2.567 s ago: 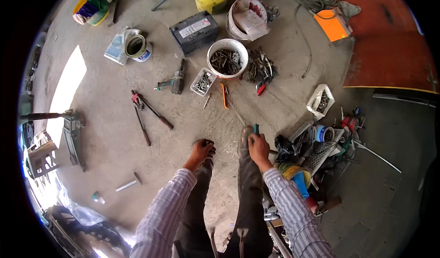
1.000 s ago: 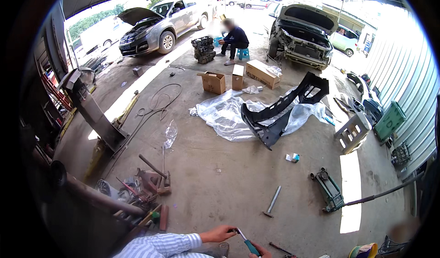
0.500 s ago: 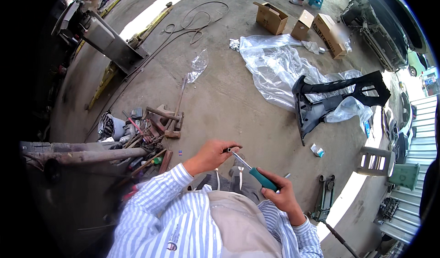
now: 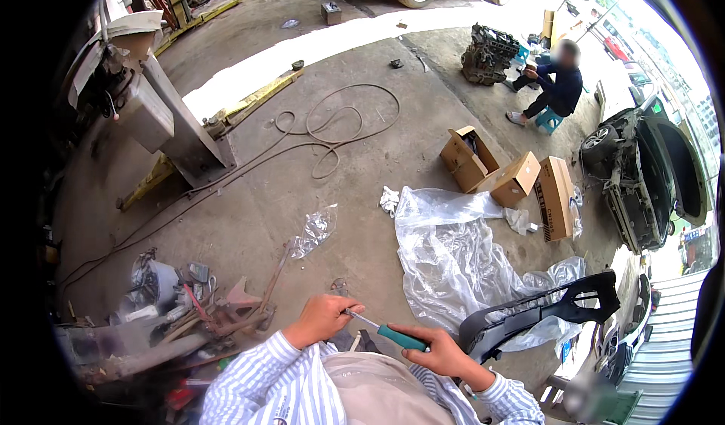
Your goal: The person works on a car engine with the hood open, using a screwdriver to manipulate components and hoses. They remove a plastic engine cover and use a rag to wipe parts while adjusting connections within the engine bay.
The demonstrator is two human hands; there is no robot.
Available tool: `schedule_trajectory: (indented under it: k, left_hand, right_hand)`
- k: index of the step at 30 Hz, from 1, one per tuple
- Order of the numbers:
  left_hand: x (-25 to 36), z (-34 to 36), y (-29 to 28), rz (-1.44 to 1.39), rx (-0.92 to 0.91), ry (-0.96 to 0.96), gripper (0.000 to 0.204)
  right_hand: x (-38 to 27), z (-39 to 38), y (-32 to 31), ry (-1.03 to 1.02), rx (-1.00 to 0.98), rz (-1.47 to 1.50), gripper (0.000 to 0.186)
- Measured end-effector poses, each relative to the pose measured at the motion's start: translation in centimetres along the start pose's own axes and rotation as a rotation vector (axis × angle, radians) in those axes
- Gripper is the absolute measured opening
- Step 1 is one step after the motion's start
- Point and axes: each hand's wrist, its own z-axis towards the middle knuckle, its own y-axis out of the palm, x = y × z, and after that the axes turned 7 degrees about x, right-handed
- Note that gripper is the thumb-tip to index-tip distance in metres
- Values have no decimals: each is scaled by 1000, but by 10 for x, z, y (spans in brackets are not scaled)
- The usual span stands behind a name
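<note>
My right hand (image 4: 444, 355) gripped green-handled tool (image 4: 402, 337). My left hand (image 4: 323, 320) pinched its thin metal rod (image 4: 365, 320) near end. Tool was in front of my belly (image 4: 389, 387). Clear plastic sheet (image 4: 445, 255) lay on floor (image 4: 362, 217).

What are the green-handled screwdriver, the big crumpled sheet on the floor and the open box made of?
Screwdriver: the handle is probably plastic or rubber, being evenly coloured; the shaft looks like metal, bright and grey.

Crumpled sheet: seems to be thin, glossy plastic film, as it is see-through and wrinkled with shiny highlights.

Open box: looks like matte cardboard, brown with folded flaps.
</note>
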Motion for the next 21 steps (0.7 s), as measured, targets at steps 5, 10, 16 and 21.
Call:
schedule_trajectory:
  k: [5,10,16,21]
  left_hand:
    - [5,182,-63,221,-93,153,16]
    - [-51,392,-76,412,-134,338,25]
    - [-79,659,-101,541,-217,270,21]
    - [-76,835,-174,340,-222,-1,30]
  right_hand:
    - [-72,122,-123,-77,0,-65,57]
    - [-67,296,-245,-53,-14,175,55]
    - [-108,507,-426,311,-138,667,49]
    - [-220,679,-565,169,-227,624,53]
